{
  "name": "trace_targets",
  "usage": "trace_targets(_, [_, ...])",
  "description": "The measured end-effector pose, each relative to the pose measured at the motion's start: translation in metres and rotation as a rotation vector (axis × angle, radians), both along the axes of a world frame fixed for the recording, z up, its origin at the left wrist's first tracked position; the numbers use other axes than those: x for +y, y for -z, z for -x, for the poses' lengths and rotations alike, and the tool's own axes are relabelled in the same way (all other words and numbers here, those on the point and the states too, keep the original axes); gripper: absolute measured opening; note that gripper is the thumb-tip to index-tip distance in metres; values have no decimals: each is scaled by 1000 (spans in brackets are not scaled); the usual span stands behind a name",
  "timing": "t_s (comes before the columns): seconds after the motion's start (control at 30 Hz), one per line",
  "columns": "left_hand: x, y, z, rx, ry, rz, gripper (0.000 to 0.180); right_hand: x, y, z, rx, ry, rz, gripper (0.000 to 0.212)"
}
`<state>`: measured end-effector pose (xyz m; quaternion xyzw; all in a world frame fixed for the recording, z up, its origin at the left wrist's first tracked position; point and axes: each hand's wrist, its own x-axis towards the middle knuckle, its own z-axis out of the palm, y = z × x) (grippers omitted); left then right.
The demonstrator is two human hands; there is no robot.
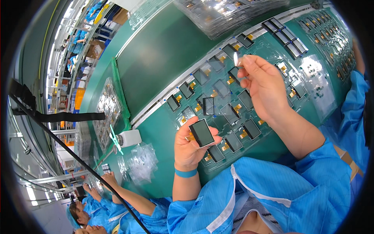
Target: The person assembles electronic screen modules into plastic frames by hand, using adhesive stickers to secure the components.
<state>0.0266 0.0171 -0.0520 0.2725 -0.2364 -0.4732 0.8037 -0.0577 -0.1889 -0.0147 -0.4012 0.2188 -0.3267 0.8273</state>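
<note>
My left hand point(184, 150), with a blue band at its wrist, grips a small LCD screen point(202, 133) by its edges. The screen has a grey-green face, a dark border and an orange flex tab at its left side. Raised above and to the right of it, my right hand point(267, 87) pinches a small piece of clear film point(235, 58) between thumb and fingertips. Beneath both hands lies a clear plastic tray with rows of similar LCD screens point(230, 114), each with an orange flex tab. A dark-framed panel point(209, 106) lies among them, just above my left fingertips.
Stacked clear trays point(222, 19) stand at the far side. Black frames point(285, 37) and another filled tray point(327, 41) are at right. Left are a white bottle point(130, 137), loose clear films point(142, 163) and a co-worker's hand point(111, 179). A blue sleeve point(353, 105) is at right.
</note>
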Motion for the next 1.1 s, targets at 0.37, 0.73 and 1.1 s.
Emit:
trace_targets(0.37, [8,3,-7,258,-110,227,59,-77,-3,91,124,249,350,17])
trace_targets(0.73, [14,1,-25,493,-51,362,51,-117,29,191,952,91,1772,26])
trace_targets(1.1, [18,3,-35,442,-78,354,53,-19,-6,61,436,-117,1688,41])
